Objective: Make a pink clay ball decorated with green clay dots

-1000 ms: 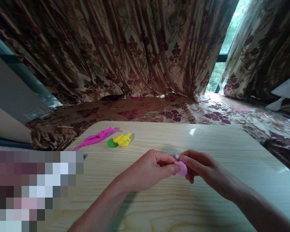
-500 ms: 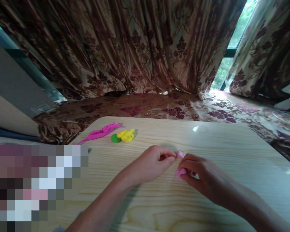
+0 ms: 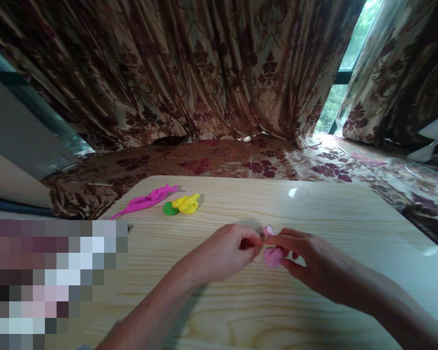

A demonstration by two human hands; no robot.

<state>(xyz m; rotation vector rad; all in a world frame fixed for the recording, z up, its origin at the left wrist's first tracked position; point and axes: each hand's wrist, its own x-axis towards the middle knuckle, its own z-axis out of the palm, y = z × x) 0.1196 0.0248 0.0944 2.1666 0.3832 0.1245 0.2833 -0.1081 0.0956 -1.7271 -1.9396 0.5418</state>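
Observation:
My left hand (image 3: pixel 237 248) is closed in a pinch above the table, and what its fingertips hold, if anything, is too small to make out. Facing it, my right hand (image 3: pixel 301 250) has its thumb and curled fingers at a pale pink lump of modelling clay (image 3: pixel 273 257). Its index finger stretches toward the left fingertips, nearly meeting them. Just beyond the fingers lies a smaller, whitish-pink clay piece (image 3: pixel 267 230) on the table.
Light wood-grain table (image 3: pixel 219 311) under both hands. At its far left lie a long magenta clay strip (image 3: pixel 146 200), a yellow clay lump (image 3: pixel 187 203) and a green round piece (image 3: pixel 171 208). Patterned curtains (image 3: pixel 204 73) hang behind, and a white lamp (image 3: pixel 436 133) stands at right.
The right index finger has stretched out toward the left fingertips, and more of the pink clay lump shows. The view has shifted slightly.

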